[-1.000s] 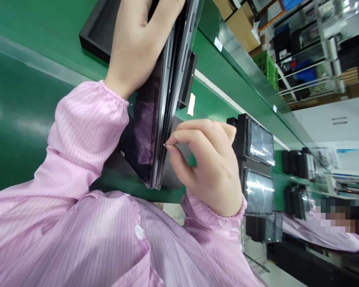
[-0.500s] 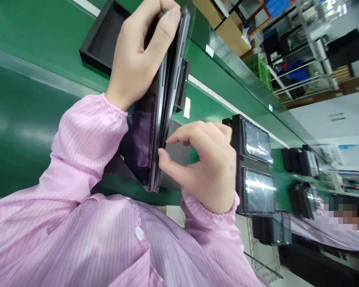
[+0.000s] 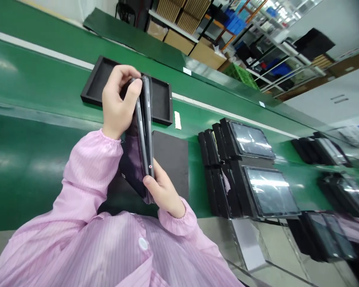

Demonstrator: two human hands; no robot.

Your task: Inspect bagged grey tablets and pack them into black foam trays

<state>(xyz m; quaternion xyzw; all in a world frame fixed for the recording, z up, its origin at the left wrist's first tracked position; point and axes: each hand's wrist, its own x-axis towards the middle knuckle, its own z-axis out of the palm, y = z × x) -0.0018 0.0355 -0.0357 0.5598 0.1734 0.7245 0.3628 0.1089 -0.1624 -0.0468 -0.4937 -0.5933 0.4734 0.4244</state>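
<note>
Two dark tablets stand edge-up in front of me, face against face with a narrow gap. The nearer-left tablet (image 3: 134, 149) shows its glossy dark side, and the other tablet (image 3: 148, 119) has a small red and white dot on its edge. My left hand (image 3: 116, 103) is closed round their far end, thumb on the edges. At the lower end, my right hand (image 3: 164, 193) pinches the tablets, its thumb on the edge and its fingers partly hidden behind. A black foam tray (image 3: 171, 104) lies behind them, and a dark grey flat board (image 3: 173, 159) lies beneath.
A white slip of paper (image 3: 177, 120) lies on the green bench (image 3: 48, 115) beside the tray. To the right stand stacked black trays (image 3: 237, 191) with tablets on top (image 3: 271, 191). Further right are more stacks and a blurred pink sleeve. Shelves with boxes (image 3: 209, 54) stand beyond.
My right hand has closed from an open pinch beside the tablets onto their lower end. The view has shifted, showing more of the tray and the stacks on the right.
</note>
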